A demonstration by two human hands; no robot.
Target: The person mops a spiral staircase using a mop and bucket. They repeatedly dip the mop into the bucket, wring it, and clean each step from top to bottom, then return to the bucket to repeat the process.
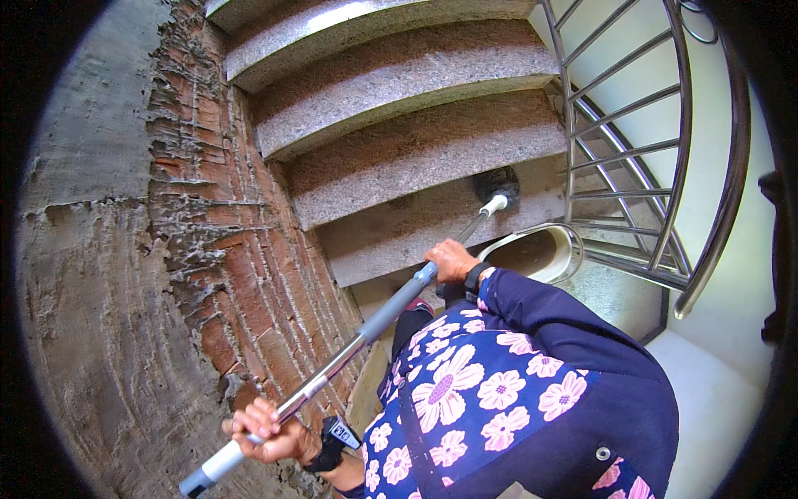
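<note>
While both hands work along one long broom pole (pixel 366 333), the person stands on a stairway between a rough brick wall (pixel 224 249) on the left and a metal railing (pixel 657 166) on the right. At the near, lower left the left hand (pixel 264 432) is wrapped shut around the pole close to its grey end cap, and farther up, near the middle of the view, the right hand (pixel 450 259) is closed over the pole just past its grey sleeve; spacing the two grips this widely looks like a way to steer a long handle, the rear hand pushing and the forward one guiding. From there the shaft runs on to a dark brush head (pixel 499 185), which sits on a speckled stone step (pixel 432 208) at the far right, near the railing, its bristles apparently down on the tread. Just to the near right of the brush lies a pale dustpan (pixel 540 249), its open mouth facing up, placed where sweepings from the step could be gathered. Counting what shows: one broom, one dustpan, two hands on the pole, a dark band on each wrist, and about four stone steps rising toward the far edge. A flowered garment with dark sleeves (pixel 532 391) fills the near right
</note>
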